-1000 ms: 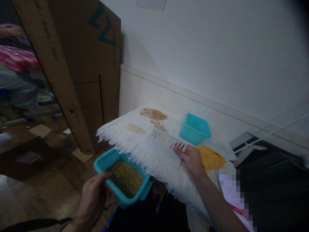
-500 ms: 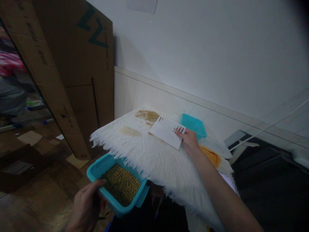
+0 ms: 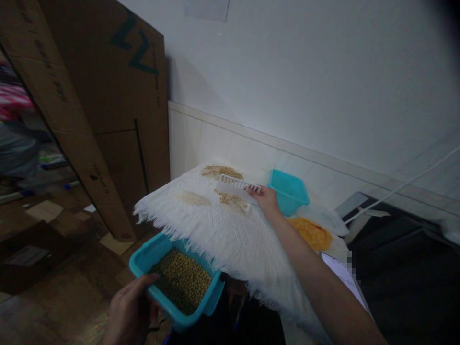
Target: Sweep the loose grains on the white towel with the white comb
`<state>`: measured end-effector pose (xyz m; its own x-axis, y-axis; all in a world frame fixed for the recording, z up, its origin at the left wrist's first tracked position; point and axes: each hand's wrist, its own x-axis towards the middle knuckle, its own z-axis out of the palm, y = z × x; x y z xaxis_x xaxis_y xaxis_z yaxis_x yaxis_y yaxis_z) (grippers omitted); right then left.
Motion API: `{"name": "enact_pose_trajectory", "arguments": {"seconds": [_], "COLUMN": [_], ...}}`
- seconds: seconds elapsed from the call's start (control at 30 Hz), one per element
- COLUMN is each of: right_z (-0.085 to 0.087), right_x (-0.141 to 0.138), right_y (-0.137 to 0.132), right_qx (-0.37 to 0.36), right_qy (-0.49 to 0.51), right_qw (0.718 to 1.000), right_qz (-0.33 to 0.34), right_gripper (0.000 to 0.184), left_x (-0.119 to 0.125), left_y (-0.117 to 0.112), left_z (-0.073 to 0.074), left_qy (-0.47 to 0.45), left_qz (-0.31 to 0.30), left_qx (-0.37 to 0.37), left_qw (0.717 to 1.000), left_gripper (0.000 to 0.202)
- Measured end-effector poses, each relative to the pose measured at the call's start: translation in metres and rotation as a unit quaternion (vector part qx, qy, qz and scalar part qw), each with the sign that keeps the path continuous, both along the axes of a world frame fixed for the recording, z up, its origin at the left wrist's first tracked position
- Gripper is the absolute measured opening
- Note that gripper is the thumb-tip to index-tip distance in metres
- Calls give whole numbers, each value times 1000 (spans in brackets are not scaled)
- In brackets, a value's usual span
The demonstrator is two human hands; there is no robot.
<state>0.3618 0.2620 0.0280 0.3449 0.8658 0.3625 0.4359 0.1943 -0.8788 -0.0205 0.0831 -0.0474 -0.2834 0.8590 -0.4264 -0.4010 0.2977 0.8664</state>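
My left hand (image 3: 127, 306) is closed on the near rim of a turquoise plastic tub (image 3: 145, 256), held below the table's fringed edge. Yellowish beans and darker green ones (image 3: 187, 278) lie inside it. In my right hand (image 3: 266, 200) is a white slotted plate (image 3: 235, 184), gripped at its right end and tilted over the cloth. Tan beans (image 3: 230, 171) are heaped behind the plate, with more scattered beans (image 3: 227, 197) in front of it. A pale patch of fine grains (image 3: 194, 198) lies to the left on the white cloth (image 3: 201, 223).
A second turquoise tub (image 3: 289, 189) stands at the table's back right, beside an orange cloth (image 3: 311, 233). A phone-like screen (image 3: 341, 275) lies near my right forearm. A tall cardboard box (image 3: 118, 96) rises at left; the wall (image 3: 287, 81) is behind. Someone in patterned clothing (image 3: 14, 103) is at far left.
My right hand has moved left and tipped the white slotted plate more edge-on, revealing the scattered beans in front. The left hand and tub have stayed nearly in place.
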Motion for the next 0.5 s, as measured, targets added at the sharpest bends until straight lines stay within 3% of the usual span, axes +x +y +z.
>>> {"name": "enact_pose_trajectory", "arguments": {"seconds": [0.27,0.5], "right_z": [15,20], "right_x": [3,0], "right_y": [-29,-50], "right_qx": [-7,-4], "right_qy": [-24,-35], "right_qw": [999,999], "right_qz": [31,36], "right_gripper": [59,51], "left_x": [2,2], "left_y": [-6,-3], "left_z": [17,8], "left_qy": [10,5], "left_qz": [-24,-27], "left_qx": [11,1], "left_qw": [1000,1000], "left_gripper": [41,44]}}
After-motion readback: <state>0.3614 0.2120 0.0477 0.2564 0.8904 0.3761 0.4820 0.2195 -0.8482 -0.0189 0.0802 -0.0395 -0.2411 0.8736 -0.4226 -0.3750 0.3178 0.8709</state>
